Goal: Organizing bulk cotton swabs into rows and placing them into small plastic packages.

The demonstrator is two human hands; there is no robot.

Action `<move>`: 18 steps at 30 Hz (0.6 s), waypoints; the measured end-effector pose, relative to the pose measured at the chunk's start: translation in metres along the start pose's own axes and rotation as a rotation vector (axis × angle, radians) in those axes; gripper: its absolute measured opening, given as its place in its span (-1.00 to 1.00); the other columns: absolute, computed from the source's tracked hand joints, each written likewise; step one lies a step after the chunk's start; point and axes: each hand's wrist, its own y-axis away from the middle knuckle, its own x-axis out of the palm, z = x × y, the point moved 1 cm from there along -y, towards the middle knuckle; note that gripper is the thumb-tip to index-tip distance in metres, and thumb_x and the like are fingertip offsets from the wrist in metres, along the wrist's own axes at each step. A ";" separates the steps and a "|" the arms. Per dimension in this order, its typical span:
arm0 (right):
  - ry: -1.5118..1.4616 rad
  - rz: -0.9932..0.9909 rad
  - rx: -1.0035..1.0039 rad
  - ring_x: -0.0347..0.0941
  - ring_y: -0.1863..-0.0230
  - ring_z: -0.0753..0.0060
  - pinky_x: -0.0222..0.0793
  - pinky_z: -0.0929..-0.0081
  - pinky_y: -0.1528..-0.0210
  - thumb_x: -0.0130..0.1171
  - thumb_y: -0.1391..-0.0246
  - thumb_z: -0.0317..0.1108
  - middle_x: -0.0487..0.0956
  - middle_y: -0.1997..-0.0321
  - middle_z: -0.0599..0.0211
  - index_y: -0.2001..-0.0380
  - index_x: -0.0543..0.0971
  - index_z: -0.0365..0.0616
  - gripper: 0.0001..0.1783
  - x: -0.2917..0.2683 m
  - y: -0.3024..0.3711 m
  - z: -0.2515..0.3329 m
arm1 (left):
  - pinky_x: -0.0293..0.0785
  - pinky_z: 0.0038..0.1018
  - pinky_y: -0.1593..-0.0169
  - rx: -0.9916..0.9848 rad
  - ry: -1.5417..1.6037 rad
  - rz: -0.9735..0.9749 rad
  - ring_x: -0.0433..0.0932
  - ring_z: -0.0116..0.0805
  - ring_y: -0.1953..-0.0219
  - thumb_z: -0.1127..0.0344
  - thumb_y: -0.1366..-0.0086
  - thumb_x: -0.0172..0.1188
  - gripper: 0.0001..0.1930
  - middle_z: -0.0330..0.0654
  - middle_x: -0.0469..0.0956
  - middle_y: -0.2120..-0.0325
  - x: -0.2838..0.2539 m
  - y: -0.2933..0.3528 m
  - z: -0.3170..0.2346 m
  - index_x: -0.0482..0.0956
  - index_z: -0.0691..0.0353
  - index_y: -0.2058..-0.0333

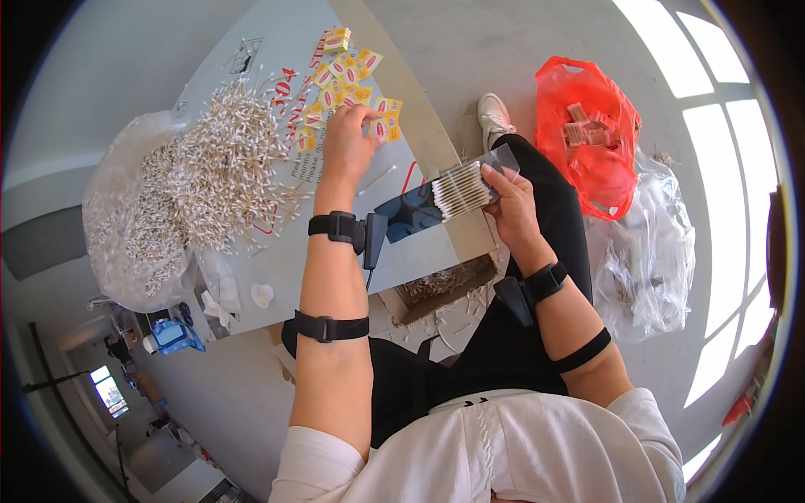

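My right hand (513, 210) grips the end of a clear plastic sleeve with a dark blue printed part (407, 220). A neat row of cotton swabs (461, 191) fills the middle of the sleeve. Over the table, the fingers of my left hand (345, 142) close at the edge of a yellow card (384, 128). Several more small yellow cards (345, 74) with red ovals lie scattered just beyond it, beside a small stack of them (337, 38). One loose swab (377, 179) rests between my hands.
A big heap of loose swabs (226, 168) spills from a clear bag (117, 210) on the left of the table (277, 285). Below the near edge stands a cardboard box (407, 306) with swabs. A red bag (608, 180) and clear plastic bags (650, 260) sit at right.
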 end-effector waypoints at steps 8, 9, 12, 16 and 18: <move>-0.005 0.020 0.016 0.53 0.51 0.68 0.41 0.70 0.48 0.26 -0.18 -0.30 0.63 0.45 0.47 0.36 0.62 -0.17 -0.84 -0.001 0.001 0.002 | 0.46 -0.29 0.18 -0.105 0.076 0.014 0.52 -0.09 0.30 0.50 0.07 0.43 -0.75 -0.08 0.54 0.42 0.003 0.001 0.004 0.50 0.31 0.45; -0.005 0.015 0.016 0.53 0.51 0.68 0.41 0.70 0.48 0.26 -0.18 -0.30 0.63 0.45 0.47 0.36 0.62 -0.17 -0.84 -0.003 0.000 0.001 | 0.46 -0.29 0.18 -0.103 0.078 0.018 0.52 -0.09 0.30 0.50 0.07 0.43 -0.75 -0.08 0.54 0.42 0.003 0.002 0.000 0.50 0.31 0.45; -0.007 0.012 0.017 0.52 0.52 0.68 0.40 0.70 0.48 0.26 -0.18 -0.30 0.62 0.45 0.48 0.36 0.62 -0.17 -0.84 -0.005 -0.002 -0.001 | 0.45 -0.35 0.32 -0.163 0.176 0.066 0.50 -0.22 0.47 0.49 0.01 0.40 -0.80 -0.08 0.55 0.53 0.001 0.008 -0.005 0.51 0.35 0.45; 0.012 0.039 0.014 0.56 0.47 0.62 0.47 0.64 0.42 0.23 -0.19 -0.32 0.64 0.40 0.43 0.32 0.62 -0.19 -0.85 -0.002 -0.004 -0.003 | 0.36 -0.59 0.45 -0.132 0.336 0.012 0.38 -0.60 0.57 0.43 -0.17 0.31 -0.90 -0.31 0.54 0.61 -0.008 0.025 -0.005 0.61 0.34 0.41; 0.016 0.053 0.015 0.60 0.41 0.56 0.55 0.59 0.35 0.20 -0.22 -0.34 0.66 0.35 0.38 0.28 0.61 -0.20 -0.86 -0.005 -0.005 -0.004 | 0.28 -0.69 0.51 -0.218 0.476 0.095 0.35 -0.70 0.59 0.35 -0.31 0.22 -0.84 -0.37 0.53 0.60 -0.011 0.039 -0.010 0.64 0.32 0.40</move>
